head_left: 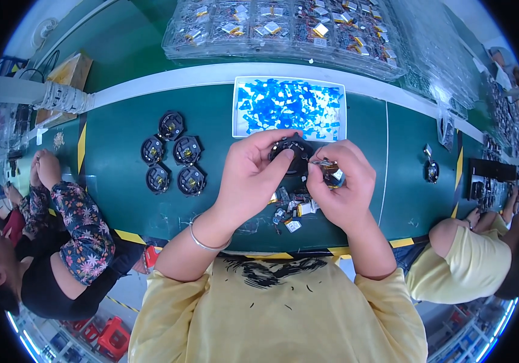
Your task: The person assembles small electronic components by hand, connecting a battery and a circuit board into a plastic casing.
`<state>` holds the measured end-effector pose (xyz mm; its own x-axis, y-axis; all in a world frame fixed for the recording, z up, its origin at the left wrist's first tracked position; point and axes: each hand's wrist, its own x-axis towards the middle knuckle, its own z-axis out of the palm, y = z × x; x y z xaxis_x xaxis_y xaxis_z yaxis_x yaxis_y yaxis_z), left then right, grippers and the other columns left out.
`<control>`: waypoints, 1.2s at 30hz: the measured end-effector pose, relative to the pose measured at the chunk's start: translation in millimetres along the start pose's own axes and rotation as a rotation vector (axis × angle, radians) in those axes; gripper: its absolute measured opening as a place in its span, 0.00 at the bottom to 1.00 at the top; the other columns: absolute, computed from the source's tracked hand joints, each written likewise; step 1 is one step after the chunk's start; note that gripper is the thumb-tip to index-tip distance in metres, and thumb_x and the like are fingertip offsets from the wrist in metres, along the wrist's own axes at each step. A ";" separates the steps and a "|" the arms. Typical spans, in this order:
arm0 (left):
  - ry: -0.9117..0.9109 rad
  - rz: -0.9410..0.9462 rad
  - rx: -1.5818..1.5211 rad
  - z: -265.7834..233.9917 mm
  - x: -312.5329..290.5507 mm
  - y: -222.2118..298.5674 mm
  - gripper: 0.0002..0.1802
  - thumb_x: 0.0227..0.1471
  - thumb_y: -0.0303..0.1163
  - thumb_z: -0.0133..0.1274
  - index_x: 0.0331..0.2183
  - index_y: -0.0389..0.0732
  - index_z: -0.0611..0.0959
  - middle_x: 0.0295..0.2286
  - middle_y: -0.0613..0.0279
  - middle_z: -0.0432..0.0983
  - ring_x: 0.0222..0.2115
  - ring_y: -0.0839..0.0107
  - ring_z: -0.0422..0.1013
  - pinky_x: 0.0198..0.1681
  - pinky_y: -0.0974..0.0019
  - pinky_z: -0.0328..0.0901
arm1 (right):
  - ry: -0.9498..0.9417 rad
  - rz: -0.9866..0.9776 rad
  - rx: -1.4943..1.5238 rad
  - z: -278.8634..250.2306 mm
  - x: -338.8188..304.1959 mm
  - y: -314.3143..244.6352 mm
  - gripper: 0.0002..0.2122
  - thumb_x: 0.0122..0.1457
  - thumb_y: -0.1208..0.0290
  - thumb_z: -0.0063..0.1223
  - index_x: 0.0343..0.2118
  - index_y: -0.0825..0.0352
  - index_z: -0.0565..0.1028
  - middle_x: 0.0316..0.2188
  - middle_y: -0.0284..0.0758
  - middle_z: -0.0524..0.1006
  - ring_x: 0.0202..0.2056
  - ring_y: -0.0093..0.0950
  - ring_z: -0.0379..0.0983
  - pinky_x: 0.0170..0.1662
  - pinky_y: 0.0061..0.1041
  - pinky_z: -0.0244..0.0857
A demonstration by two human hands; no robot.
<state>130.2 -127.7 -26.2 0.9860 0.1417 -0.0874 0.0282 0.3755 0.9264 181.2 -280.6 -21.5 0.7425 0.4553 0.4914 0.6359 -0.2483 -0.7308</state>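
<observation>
In my left hand [244, 175] is a black round plastic housing [299, 162], tilted up, with the thumb pressed on its inner side. My right hand [350, 184], close beside it, pinches a small electronic part with a silvery battery [337, 175]; the fingers partly cover it. Whether this part touches the housing I cannot tell. Below both hands lies a loose pile of small silver batteries with circuit parts [304, 209]. Several more black round housings [187, 149] with parts inside are grouped on the green table to the left.
A white tray [233, 115] of blue film pieces stands just beyond my hands. Farther back, clear plastic trays [271, 51] hold batteries and circuit parts. One small assembly [431, 171] lies at the right. Co-workers sit on both sides, one with a floral sleeve [81, 227].
</observation>
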 end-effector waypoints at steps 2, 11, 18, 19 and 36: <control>0.000 0.020 -0.001 -1.6 -1.3 -4.3 0.17 0.50 0.14 0.45 0.44 0.29 0.73 0.41 0.52 0.73 0.39 0.72 0.71 0.43 0.70 0.68 | -0.005 0.013 -0.006 1.6 -0.4 0.3 0.08 0.41 0.84 0.55 0.27 0.70 0.71 0.24 0.35 0.74 0.25 0.24 0.70 0.26 0.19 0.65; -0.017 0.056 -0.019 -1.2 -3.7 -4.5 0.17 0.47 0.13 0.48 0.43 0.30 0.72 0.39 0.54 0.74 0.40 0.72 0.70 0.43 0.71 0.67 | 0.013 -0.027 -0.045 3.5 0.5 2.9 0.08 0.41 0.85 0.55 0.26 0.69 0.72 0.24 0.36 0.74 0.25 0.26 0.71 0.25 0.19 0.65; -0.032 0.059 -0.058 4.1 -2.9 -1.4 0.14 0.47 0.12 0.48 0.39 0.31 0.71 0.35 0.58 0.74 0.38 0.77 0.70 0.41 0.74 0.66 | 0.026 -0.019 -0.050 5.8 1.1 2.8 0.07 0.41 0.85 0.55 0.25 0.70 0.73 0.24 0.37 0.74 0.25 0.28 0.71 0.28 0.21 0.65; -0.031 0.060 -0.058 3.1 -1.9 -1.0 0.14 0.47 0.12 0.48 0.39 0.31 0.71 0.35 0.58 0.74 0.38 0.77 0.70 0.41 0.74 0.66 | 0.026 -0.020 -0.050 5.4 0.9 3.4 0.07 0.41 0.85 0.55 0.25 0.70 0.73 0.24 0.37 0.74 0.25 0.28 0.71 0.28 0.21 0.65; 0.092 -0.228 -0.282 -6.4 10.3 -11.2 0.10 0.50 0.19 0.47 0.38 0.36 0.72 0.31 0.58 0.74 0.31 0.74 0.72 0.33 0.72 0.68 | -0.145 0.514 0.657 6.1 -3.2 7.3 0.14 0.51 0.86 0.49 0.43 0.73 0.69 0.37 0.35 0.71 0.37 0.20 0.68 0.39 0.18 0.66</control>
<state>138.9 -124.7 -39.8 0.9403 0.1020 -0.3246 0.1869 0.6423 0.7434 182.1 -278.7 -31.3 0.8427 0.5383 -0.0108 -0.0590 0.0724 -0.9956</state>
